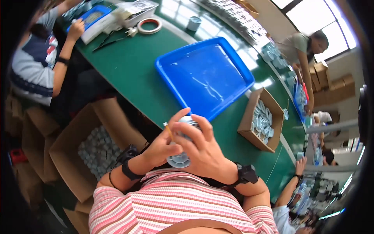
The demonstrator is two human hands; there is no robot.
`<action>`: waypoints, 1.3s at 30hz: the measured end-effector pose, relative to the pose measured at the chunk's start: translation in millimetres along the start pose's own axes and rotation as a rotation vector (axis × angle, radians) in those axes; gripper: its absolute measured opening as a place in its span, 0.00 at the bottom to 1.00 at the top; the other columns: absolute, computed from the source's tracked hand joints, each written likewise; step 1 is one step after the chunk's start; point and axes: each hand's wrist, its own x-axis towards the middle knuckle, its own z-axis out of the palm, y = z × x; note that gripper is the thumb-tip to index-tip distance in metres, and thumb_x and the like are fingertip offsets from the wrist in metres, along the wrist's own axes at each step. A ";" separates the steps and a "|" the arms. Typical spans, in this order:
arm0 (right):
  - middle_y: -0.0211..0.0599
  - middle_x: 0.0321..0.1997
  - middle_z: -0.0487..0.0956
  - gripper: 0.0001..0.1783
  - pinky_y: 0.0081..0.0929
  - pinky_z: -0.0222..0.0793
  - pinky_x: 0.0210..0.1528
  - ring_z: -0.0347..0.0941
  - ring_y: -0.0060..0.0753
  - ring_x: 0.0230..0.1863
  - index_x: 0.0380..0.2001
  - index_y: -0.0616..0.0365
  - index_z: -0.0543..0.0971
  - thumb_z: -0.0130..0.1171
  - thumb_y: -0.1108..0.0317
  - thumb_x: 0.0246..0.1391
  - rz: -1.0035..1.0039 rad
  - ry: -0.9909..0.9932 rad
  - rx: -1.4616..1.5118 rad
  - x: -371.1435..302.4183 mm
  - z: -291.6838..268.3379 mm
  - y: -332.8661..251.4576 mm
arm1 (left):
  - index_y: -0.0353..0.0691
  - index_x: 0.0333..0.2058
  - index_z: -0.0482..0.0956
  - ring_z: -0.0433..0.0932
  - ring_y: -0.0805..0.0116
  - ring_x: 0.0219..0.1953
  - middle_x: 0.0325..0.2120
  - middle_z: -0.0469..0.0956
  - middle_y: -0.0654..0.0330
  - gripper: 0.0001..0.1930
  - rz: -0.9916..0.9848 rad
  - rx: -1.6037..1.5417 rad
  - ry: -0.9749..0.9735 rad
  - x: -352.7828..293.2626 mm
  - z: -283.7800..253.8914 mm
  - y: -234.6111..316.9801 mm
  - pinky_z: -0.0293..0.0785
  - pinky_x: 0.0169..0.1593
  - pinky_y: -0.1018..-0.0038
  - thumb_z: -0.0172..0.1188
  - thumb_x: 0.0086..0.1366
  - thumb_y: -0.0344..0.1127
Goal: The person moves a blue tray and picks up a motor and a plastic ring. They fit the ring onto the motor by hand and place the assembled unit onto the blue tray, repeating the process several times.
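Close in front of my body, both hands are closed round a pale blue-grey plastic spool-like part (179, 160). Its ribbed round end faces down toward me, and its upper end shows between my fingertips. My left hand (156, 151) grips it from the left side. A thin orange-yellow stick with a white tip (168, 130) juts up beside the left fingers; I cannot tell how it is held. From the right, my right hand (208, 152) wraps over the part and hides much of its middle. Just beyond my hands, a blue tray (160, 68) rests on the green table (128, 84).
Right of the tray is a cardboard box (246, 117) of pale blue plastic pieces. A large carton (64, 156) of similar parts stands low on my left. A tape roll (149, 25) and blue cup-shaped part (194, 23) sit farther back. Other people work around the table.
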 end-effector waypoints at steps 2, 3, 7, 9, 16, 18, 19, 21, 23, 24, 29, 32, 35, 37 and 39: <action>0.44 0.67 0.67 0.43 0.57 0.54 0.71 0.54 0.62 0.72 0.58 0.53 0.76 0.80 0.60 0.33 0.019 0.014 -0.011 1.7 17.8 -5.1 | 0.45 0.73 0.50 0.65 0.56 0.68 0.68 0.61 0.50 0.53 0.058 0.034 0.047 3.1 6.8 13.8 0.64 0.69 0.61 0.75 0.57 0.49; 0.46 0.69 0.66 0.45 0.57 0.53 0.72 0.54 0.61 0.72 0.61 0.55 0.74 0.79 0.60 0.36 -0.002 0.013 0.099 7.0 27.0 -9.9 | 0.44 0.71 0.55 0.66 0.55 0.67 0.68 0.62 0.49 0.49 0.073 0.087 0.042 -4.4 -2.8 16.4 0.64 0.69 0.60 0.74 0.57 0.47; 0.51 0.69 0.64 0.43 0.56 0.53 0.72 0.53 0.59 0.72 0.62 0.60 0.72 0.76 0.61 0.41 -0.092 0.031 0.383 11.0 15.4 -15.0 | 0.45 0.63 0.64 0.70 0.51 0.63 0.64 0.66 0.45 0.39 0.065 0.199 0.199 -35.5 -35.0 31.5 0.69 0.64 0.58 0.71 0.54 0.41; 0.52 0.69 0.63 0.41 0.55 0.54 0.72 0.53 0.58 0.73 0.61 0.61 0.72 0.75 0.62 0.42 -0.131 0.044 0.465 1.7 4.7 -6.1 | 0.47 0.62 0.66 0.77 0.52 0.52 0.60 0.66 0.44 0.37 0.117 0.094 0.189 -50.5 -42.2 54.9 0.80 0.48 0.62 0.70 0.52 0.40; 0.45 0.62 0.73 0.23 0.45 0.70 0.62 0.71 0.52 0.62 0.51 0.57 0.80 0.71 0.72 0.50 0.064 0.365 0.188 -63.5 -67.8 35.8 | 0.44 0.59 0.68 0.80 0.61 0.29 0.52 0.70 0.48 0.31 -0.059 0.332 0.383 -155.4 -178.6 130.9 0.77 0.25 0.73 0.69 0.57 0.41; 0.43 0.55 0.79 0.16 0.39 0.73 0.57 0.77 0.46 0.55 0.45 0.59 0.82 0.68 0.78 0.52 0.211 0.487 0.160 -79.3 -72.5 54.7 | 0.41 0.58 0.70 0.81 0.60 0.36 0.49 0.73 0.49 0.32 -0.183 0.367 0.682 -211.3 -248.9 110.1 0.81 0.32 0.72 0.70 0.56 0.42; 0.42 0.51 0.81 0.14 0.35 0.74 0.54 0.78 0.44 0.51 0.44 0.60 0.82 0.66 0.79 0.53 0.251 0.564 0.152 -90.2 -85.0 57.4 | 0.33 0.55 0.74 0.81 0.58 0.45 0.50 0.76 0.51 0.26 -0.318 0.282 1.158 -232.4 -277.1 103.3 0.83 0.44 0.70 0.67 0.63 0.41; 0.41 0.47 0.82 0.13 0.31 0.75 0.50 0.80 0.41 0.47 0.43 0.61 0.83 0.65 0.80 0.54 0.337 0.656 0.100 -117.4 -94.2 66.2 | 0.33 0.55 0.74 0.81 0.58 0.45 0.50 0.76 0.51 0.25 -0.290 0.388 1.134 -216.8 -319.0 95.2 0.82 0.45 0.70 0.67 0.64 0.41; 0.40 0.42 0.83 0.10 0.28 0.76 0.48 0.81 0.37 0.43 0.42 0.61 0.83 0.64 0.80 0.56 0.511 0.700 0.021 -143.5 -96.2 71.5 | 0.33 0.55 0.74 0.81 0.58 0.46 0.51 0.76 0.51 0.25 -0.237 0.557 1.111 -159.3 -289.5 75.2 0.82 0.45 0.70 0.66 0.64 0.40; 0.40 0.39 0.84 0.09 0.26 0.76 0.46 0.82 0.35 0.41 0.42 0.62 0.83 0.64 0.80 0.56 0.576 0.719 0.008 -151.1 -97.5 75.6 | 0.33 0.55 0.75 0.81 0.58 0.46 0.51 0.76 0.51 0.24 -0.185 0.639 1.123 -144.9 -281.0 86.3 0.82 0.46 0.70 0.66 0.64 0.40; 0.38 0.36 0.84 0.06 0.25 0.75 0.45 0.82 0.32 0.39 0.40 0.62 0.83 0.63 0.78 0.59 0.715 0.769 -0.065 -200.0 -111.9 100.5 | 0.32 0.55 0.75 0.80 0.58 0.48 0.52 0.76 0.51 0.23 0.079 1.006 1.160 -69.0 -257.8 133.1 0.81 0.48 0.69 0.65 0.66 0.39; 0.37 0.39 0.84 0.06 0.24 0.75 0.47 0.81 0.29 0.41 0.40 0.63 0.82 0.61 0.76 0.61 0.870 0.804 -0.019 -238.7 -127.4 134.4 | 0.31 0.54 0.75 0.80 0.57 0.49 0.53 0.76 0.51 0.22 0.271 1.204 1.185 -35.4 -252.6 168.5 0.80 0.49 0.69 0.64 0.67 0.39; 0.40 0.50 0.82 0.11 0.32 0.76 0.51 0.79 0.36 0.48 0.46 0.62 0.81 0.62 0.73 0.61 0.949 0.708 -0.230 -264.5 -148.5 169.2 | 0.31 0.54 0.76 0.80 0.57 0.50 0.53 0.76 0.51 0.21 0.475 1.389 1.207 -15.5 -257.8 212.3 0.80 0.50 0.69 0.63 0.68 0.38; 0.45 0.60 0.75 0.22 0.39 0.75 0.55 0.76 0.44 0.54 0.55 0.59 0.77 0.65 0.63 0.60 0.934 0.648 -0.567 -270.6 -153.3 197.6 | 0.31 0.54 0.76 0.79 0.57 0.50 0.54 0.76 0.51 0.21 0.643 1.518 1.246 -28.5 -267.8 287.6 0.80 0.51 0.69 0.63 0.68 0.38; 0.47 0.64 0.72 0.28 0.43 0.74 0.57 0.75 0.48 0.57 0.60 0.58 0.74 0.66 0.58 0.60 0.912 0.619 -0.729 -276.6 -149.7 220.5 | 0.30 0.54 0.76 0.79 0.57 0.51 0.54 0.75 0.51 0.20 0.798 1.646 1.270 -47.4 -270.7 302.3 0.79 0.52 0.69 0.62 0.69 0.38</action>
